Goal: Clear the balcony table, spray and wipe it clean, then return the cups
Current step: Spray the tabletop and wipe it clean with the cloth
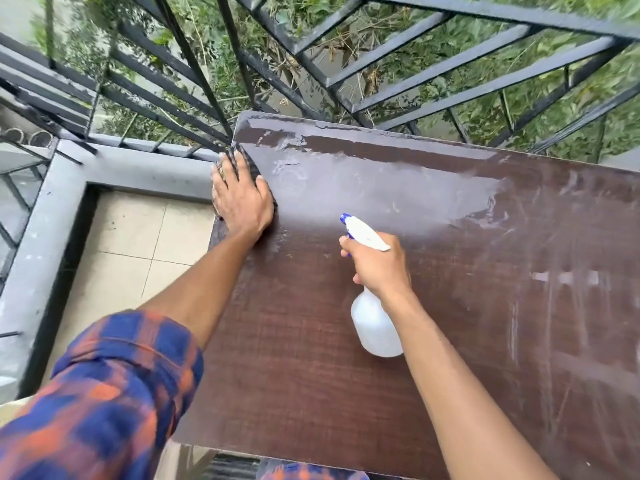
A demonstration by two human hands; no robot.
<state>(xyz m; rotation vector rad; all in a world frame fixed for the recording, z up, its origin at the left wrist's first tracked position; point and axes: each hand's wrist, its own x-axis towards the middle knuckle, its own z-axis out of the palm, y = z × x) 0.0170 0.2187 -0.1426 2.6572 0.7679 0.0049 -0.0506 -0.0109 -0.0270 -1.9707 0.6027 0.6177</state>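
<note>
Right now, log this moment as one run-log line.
stage: spray and wipe | left hand: flat on dark cloth, table far-left corner | right hand: grips spray bottle | far side: wet | cups: not in view

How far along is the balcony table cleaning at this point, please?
Clearing looks done: no cups show on the table. The far part is wet; the left hand presses a dark cloth at its left edge, the right hand grips the spray bottle. Left: the streaky right side, the near half, returning cups.

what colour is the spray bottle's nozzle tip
Blue nozzle tip on the white plastic spray bottle, head view.
</note>
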